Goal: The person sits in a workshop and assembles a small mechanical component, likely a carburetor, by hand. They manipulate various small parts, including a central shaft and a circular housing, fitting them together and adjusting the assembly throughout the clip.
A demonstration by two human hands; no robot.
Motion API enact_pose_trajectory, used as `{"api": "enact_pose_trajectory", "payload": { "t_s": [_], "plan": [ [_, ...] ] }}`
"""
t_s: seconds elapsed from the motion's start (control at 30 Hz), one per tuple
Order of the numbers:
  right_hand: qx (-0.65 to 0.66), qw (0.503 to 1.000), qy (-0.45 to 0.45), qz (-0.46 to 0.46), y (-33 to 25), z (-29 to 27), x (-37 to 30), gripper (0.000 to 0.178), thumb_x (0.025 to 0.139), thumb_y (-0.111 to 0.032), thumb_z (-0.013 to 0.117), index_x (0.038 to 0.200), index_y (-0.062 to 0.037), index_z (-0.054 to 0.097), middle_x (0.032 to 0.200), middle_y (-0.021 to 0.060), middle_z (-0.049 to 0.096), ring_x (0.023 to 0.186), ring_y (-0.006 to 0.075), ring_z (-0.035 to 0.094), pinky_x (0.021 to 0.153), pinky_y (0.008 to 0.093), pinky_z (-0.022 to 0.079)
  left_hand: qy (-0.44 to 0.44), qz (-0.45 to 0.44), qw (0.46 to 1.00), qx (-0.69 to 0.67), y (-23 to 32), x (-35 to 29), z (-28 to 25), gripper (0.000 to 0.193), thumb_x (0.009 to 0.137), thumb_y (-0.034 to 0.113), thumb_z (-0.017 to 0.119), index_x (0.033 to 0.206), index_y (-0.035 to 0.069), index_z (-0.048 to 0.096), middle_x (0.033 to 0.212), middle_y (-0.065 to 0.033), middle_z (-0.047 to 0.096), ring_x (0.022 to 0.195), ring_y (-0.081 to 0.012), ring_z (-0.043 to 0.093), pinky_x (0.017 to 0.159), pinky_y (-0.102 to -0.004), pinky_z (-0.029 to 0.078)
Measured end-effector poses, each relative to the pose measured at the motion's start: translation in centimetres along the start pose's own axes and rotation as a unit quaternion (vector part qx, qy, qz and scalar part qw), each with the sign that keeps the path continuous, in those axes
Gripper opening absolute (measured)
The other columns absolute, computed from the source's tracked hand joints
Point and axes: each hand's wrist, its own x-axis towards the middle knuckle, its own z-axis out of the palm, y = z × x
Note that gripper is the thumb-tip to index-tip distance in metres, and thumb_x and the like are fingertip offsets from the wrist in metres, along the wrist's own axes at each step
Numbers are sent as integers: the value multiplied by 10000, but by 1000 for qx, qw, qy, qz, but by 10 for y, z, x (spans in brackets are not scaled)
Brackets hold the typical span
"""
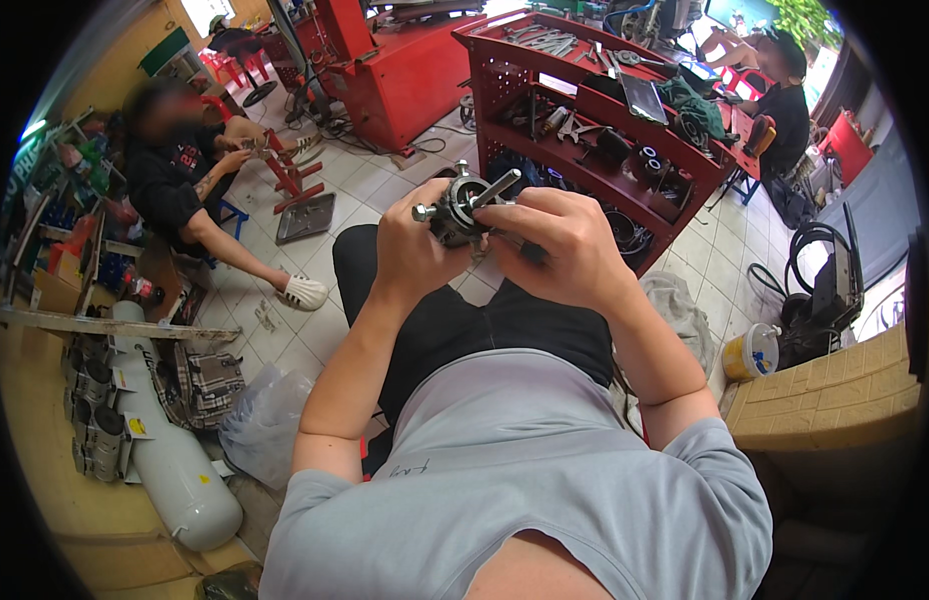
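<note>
We support the round metal part (453,212) in front of our lap (440,325). Our left hand (410,240) grasps its body; our right hand (565,240) curls its fingers beside the protruding rod (498,188), exact hold unclear. If the left grasp slackens, the part could fall floorward.

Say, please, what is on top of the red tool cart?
On the red tool cart, wrenches lie at left and green cloth at right, among other things; anything beneath the cloth is hidden.

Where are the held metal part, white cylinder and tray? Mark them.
Metal part (452,214): head view, on its round body.
White cylinder (165,440): head view, its side.
Tray (306,221): head view, its bottom.
</note>
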Motion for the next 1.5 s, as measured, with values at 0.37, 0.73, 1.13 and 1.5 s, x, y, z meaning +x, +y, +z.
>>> {"api": "enact_pose_trajectory", "payload": {
  "t_s": [0.37,0.73,1.13,1.5],
  "plan": [
    [-74,995,57,34,-15,-9,3,455,646,-116,703,1097,-111,637,693,44,541,588,254,581,519,369,466,-14,20,1000,16,-1,0,2,408,587,131,814,943,55,632,808,-86,669,745,-319,667,669,-399,531],
    [-115,987,-107,39,-6,-26,1,264,692,-125,753,945,-91,685,826,46,581,822,246,601,746,377,463,-41,133,984,113,-7,0,4,460,556,197,821,953,73,624,786,-56,654,722,-262,657,627,-376,460],
    [-110,984,-120,68,-5,-19,3,181,725,-182,722,851,-64,669,777,81,631,758,283,647,659,399,519,-43,136,983,116,-7,0,2,482,538,205,823,954,79,613,787,-54,646,714,-263,645,627,-375,450],
    [-90,981,-140,100,-3,-17,0,196,724,-153,718,896,-64,685,816,98,670,749,298,654,639,388,520,-44,148,982,113,-7,-1,4,486,539,224,828,950,89,606,779,-49,636,707,-260,640,627,-372,448]
  ]
}}
